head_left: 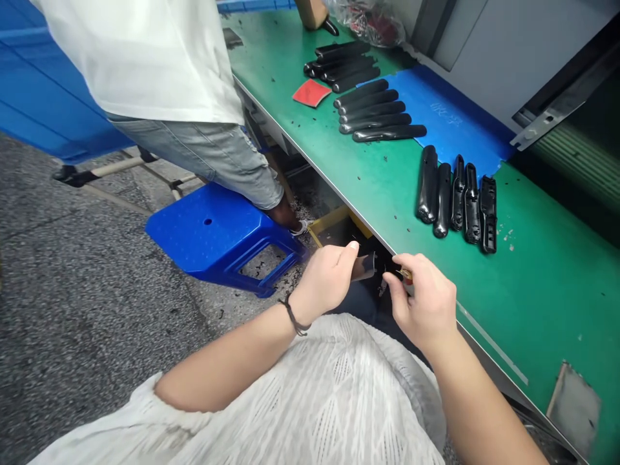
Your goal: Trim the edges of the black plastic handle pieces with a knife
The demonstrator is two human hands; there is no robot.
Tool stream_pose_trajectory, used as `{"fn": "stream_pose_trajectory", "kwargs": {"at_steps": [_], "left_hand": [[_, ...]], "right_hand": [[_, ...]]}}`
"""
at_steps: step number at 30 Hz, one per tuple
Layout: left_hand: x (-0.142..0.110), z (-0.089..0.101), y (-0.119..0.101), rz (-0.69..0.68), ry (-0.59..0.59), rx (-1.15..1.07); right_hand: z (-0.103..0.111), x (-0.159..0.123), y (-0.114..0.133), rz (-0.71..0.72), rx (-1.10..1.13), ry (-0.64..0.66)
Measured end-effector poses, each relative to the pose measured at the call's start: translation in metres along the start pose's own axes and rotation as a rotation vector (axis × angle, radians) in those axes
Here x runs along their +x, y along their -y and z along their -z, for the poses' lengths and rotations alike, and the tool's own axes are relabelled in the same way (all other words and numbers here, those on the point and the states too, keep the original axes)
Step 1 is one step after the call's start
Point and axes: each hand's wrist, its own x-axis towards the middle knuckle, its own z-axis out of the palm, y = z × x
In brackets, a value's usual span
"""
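Over the front edge of the table, my left hand (325, 276) is closed around a dark, glossy plastic piece (364, 266) that looks like a black plastic handle shell; most of it is hidden by the fingers. My right hand (429, 297) is closed on a small tool with a yellow-orange handle (405, 276); its working end is too small and blurred to make out. A narrow gap separates the tool from the piece. On the table just beyond my right hand lie several black handle shells (443, 200), some with their ribbed hollow side up.
A green table (533, 310) runs diagonally, with more black shells (382, 110), a blue sheet (436, 110), a red square (311, 93) and a grey plate (575, 407). A co-worker in a white shirt (145, 58) stands at left by a blue stool (213, 226). A yellow-edged bin (334, 223) sits below.
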Motion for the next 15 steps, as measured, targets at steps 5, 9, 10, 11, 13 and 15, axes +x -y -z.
{"fn": "stream_pose_trajectory", "kwargs": {"at_steps": [5,9,10,11,13,15], "left_hand": [[-0.007,0.007,-0.006,-0.218,-0.154,0.26],[-0.011,0.005,-0.005,-0.27,-0.157,0.283],[-0.011,0.004,-0.005,-0.27,-0.158,0.282],[-0.012,0.004,-0.005,-0.266,-0.156,0.28],[-0.012,0.003,-0.005,-0.249,-0.154,0.273],[-0.013,0.002,-0.006,-0.228,-0.152,0.266]], "right_hand": [[0.018,0.014,0.007,0.009,0.055,0.219],[0.016,0.02,0.013,0.033,-0.011,0.209],[0.015,0.021,0.014,0.05,-0.038,0.184],[0.013,0.021,0.015,0.074,-0.072,0.152],[0.011,0.019,0.016,0.132,-0.155,0.072],[0.009,0.015,0.016,0.186,-0.224,-0.012]]}}
